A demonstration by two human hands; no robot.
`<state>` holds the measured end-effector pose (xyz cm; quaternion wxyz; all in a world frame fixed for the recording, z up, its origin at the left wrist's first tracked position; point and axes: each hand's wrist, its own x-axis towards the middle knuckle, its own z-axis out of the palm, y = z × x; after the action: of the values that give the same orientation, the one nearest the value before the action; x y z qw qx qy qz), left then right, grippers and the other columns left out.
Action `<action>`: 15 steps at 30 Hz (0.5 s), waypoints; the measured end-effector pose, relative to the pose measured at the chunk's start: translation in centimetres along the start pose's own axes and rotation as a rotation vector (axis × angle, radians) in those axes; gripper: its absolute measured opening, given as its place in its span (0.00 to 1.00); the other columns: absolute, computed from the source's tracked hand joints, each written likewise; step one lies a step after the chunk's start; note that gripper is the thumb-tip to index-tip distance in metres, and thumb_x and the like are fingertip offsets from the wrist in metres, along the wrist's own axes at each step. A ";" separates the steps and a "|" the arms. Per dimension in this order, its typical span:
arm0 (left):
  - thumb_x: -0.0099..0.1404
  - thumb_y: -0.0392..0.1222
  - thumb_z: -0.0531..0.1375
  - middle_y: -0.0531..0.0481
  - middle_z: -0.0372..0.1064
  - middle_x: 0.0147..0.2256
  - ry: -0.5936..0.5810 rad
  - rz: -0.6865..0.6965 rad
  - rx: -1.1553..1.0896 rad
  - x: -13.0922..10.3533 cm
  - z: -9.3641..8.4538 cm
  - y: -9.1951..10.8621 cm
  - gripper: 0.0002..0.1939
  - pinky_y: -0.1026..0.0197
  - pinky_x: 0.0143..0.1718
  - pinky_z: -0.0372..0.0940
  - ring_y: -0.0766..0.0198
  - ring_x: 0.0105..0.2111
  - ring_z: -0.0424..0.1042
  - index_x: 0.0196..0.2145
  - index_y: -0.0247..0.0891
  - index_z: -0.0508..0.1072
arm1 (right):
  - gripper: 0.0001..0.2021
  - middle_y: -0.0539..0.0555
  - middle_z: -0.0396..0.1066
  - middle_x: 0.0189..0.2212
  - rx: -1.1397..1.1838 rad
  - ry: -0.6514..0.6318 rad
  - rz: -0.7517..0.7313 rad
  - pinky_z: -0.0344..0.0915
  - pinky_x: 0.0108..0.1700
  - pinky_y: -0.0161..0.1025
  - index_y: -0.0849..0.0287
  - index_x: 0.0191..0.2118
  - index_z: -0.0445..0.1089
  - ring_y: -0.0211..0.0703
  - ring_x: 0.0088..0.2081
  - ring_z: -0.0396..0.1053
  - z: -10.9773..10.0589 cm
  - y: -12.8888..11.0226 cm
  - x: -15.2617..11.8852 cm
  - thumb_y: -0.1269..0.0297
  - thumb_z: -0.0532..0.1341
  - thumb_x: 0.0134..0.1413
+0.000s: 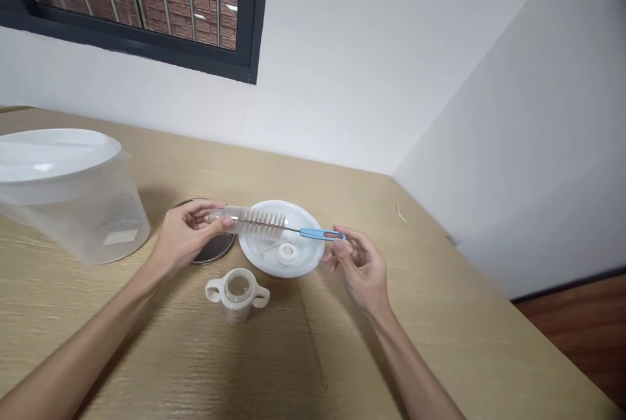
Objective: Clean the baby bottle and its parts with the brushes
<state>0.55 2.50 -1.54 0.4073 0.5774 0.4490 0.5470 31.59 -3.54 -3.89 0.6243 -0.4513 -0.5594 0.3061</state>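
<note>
My left hand (188, 231) is closed round a clear plastic sleeve (233, 216), which covers the far end of a bottle brush's bristles. More of the brush's white bristles (265, 222) show outside it. My right hand (360, 263) pinches the looped end of the brush's blue handle (317, 233). The brush lies level over a white bowl (307, 262). In the bowl sits a white ring-shaped cap (287, 253), with a clear piece beside it that I cannot make out. Nearer to me a clear bottle with two white side handles (238, 296) stands upright, its top uncovered.
A large translucent bucket (107, 205) with a white lid stands at the left. A dark round plate (215, 250) lies partly under my left hand. A thin pale strip (402, 212) is at the back right. The wall (317, 113) borders the wooden table (430, 315).
</note>
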 end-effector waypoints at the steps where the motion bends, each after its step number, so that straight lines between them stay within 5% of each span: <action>1: 0.50 0.49 0.74 0.43 0.80 0.40 0.002 0.012 -0.003 0.0 0.0 -0.1 0.23 0.55 0.43 0.74 0.53 0.40 0.78 0.42 0.37 0.79 | 0.17 0.59 0.76 0.41 -0.001 -0.010 0.020 0.67 0.22 0.36 0.57 0.48 0.69 0.38 0.25 0.72 -0.1 0.2 0.1 0.53 0.66 0.57; 11: 0.48 0.45 0.75 0.38 0.77 0.48 -0.101 0.093 -0.126 -0.4 0.8 0.2 0.24 0.50 0.50 0.72 0.49 0.50 0.75 0.42 0.36 0.77 | 0.19 0.51 0.71 0.20 -0.100 -0.018 0.068 0.67 0.23 0.36 0.59 0.29 0.71 0.38 0.20 0.68 -0.4 0.3 0.3 0.46 0.63 0.57; 15: 0.47 0.45 0.76 0.37 0.76 0.49 -0.127 0.123 -0.130 -0.6 0.8 0.5 0.25 0.49 0.51 0.72 0.47 0.52 0.74 0.42 0.36 0.77 | 0.21 0.48 0.65 0.16 -0.200 -0.034 0.065 0.61 0.22 0.34 0.59 0.29 0.71 0.37 0.18 0.63 -0.8 0.4 0.3 0.44 0.60 0.59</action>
<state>1.40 1.82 -1.26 0.4371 0.6096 0.3499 0.5611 32.47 -3.33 -4.08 0.5563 -0.5240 -0.5828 0.2763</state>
